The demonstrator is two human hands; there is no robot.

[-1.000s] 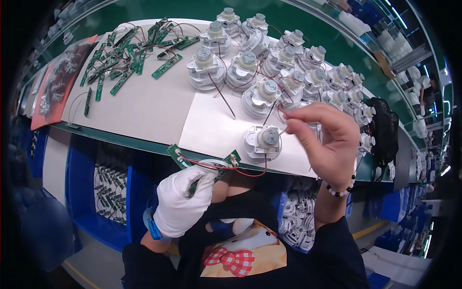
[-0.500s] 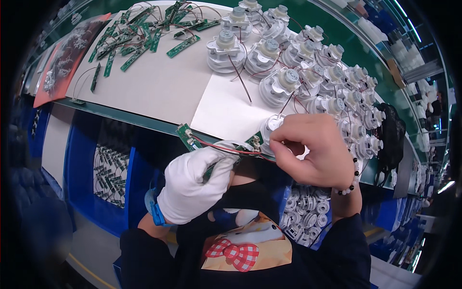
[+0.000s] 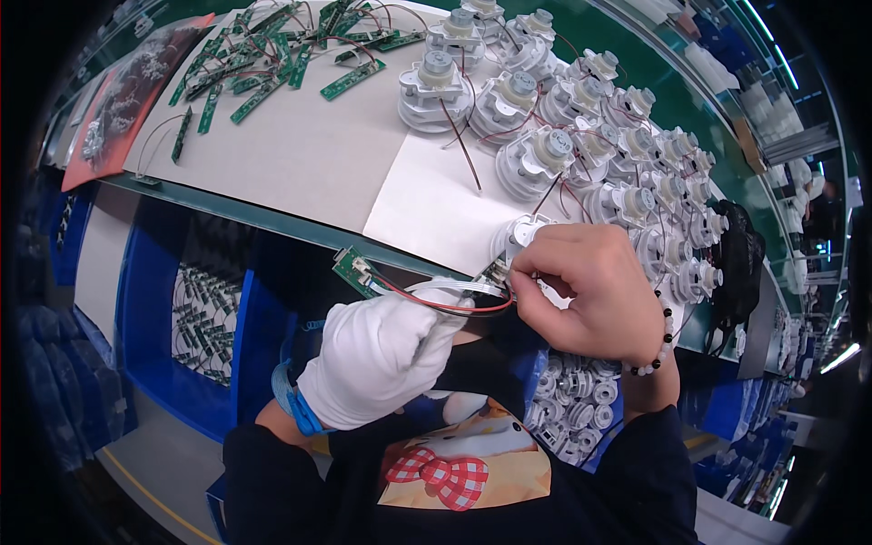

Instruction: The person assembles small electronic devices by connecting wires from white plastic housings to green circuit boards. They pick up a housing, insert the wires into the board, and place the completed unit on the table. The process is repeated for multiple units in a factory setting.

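Note:
My left hand, in a white glove, is closed around a green circuit board, whose far end sticks out past the fingers. From a white connector on it, a red and black wire bows over the glove toward my right fingertips. Bare and closed, my right hand pinches that wire's end between thumb and forefinger, beside the board's other end. The exact tip is hidden by the fingers. Just behind this hand, a white motor unit stands at the table's near edge.
Several white motor units with loose wires crowd the table's right side. Many green circuit boards lie at the back left, beside a red-edged bag of small parts. Below are a blue bin and a box of white parts.
My left hand has turned slightly, and the wire now bows lower across the glove. My right fingertips have shifted a little, now closed at the wire's end.

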